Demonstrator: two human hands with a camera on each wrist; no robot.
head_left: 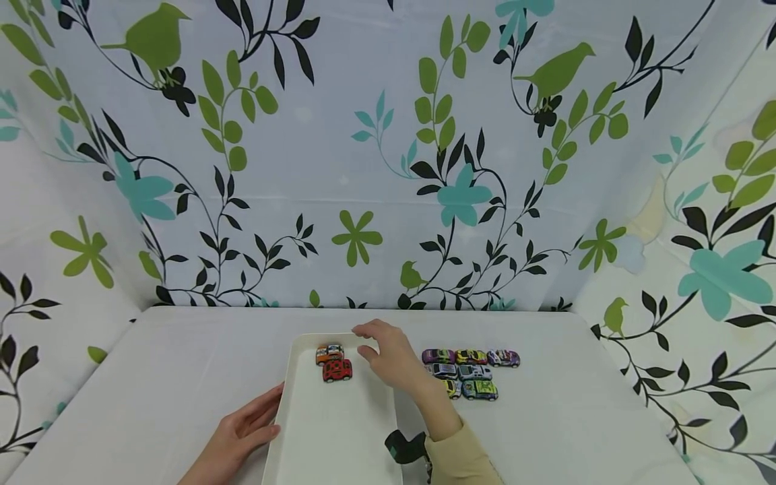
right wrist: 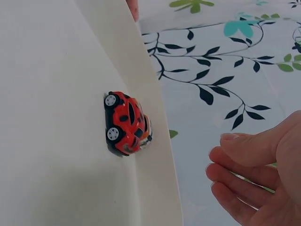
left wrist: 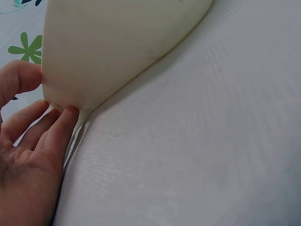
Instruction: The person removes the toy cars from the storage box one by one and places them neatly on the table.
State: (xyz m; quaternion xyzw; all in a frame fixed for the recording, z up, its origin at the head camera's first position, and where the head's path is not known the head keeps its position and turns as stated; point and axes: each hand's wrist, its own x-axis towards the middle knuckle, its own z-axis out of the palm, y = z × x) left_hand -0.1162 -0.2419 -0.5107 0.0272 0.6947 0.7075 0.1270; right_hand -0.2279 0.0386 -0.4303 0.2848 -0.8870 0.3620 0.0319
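A white rectangular tray (head_left: 339, 444) lies on the table, two toy cars near its far left corner. The red toy car with black spots (head_left: 337, 370) is nearer, and the orange and white toy car (head_left: 330, 353) sits behind it, mostly hidden by the red one in the right wrist view. My left hand (head_left: 245, 428) rests its fingers against the outside of the tray's left wall; fingertips (left wrist: 70, 113) touch the wall's lower edge. Over the tray's far right corner hovers my right hand (head_left: 394, 353), fingers loosely bent, nothing between thumb and fingers.
Right of the tray, several toy cars stand in rows, including a purple toy car (head_left: 438, 356), a grey toy car (head_left: 475, 372) and a green toy car (head_left: 479, 390). A black strap (head_left: 405, 447) hangs at my right wrist. A leaf-patterned cloth (head_left: 388, 168) backs the table.
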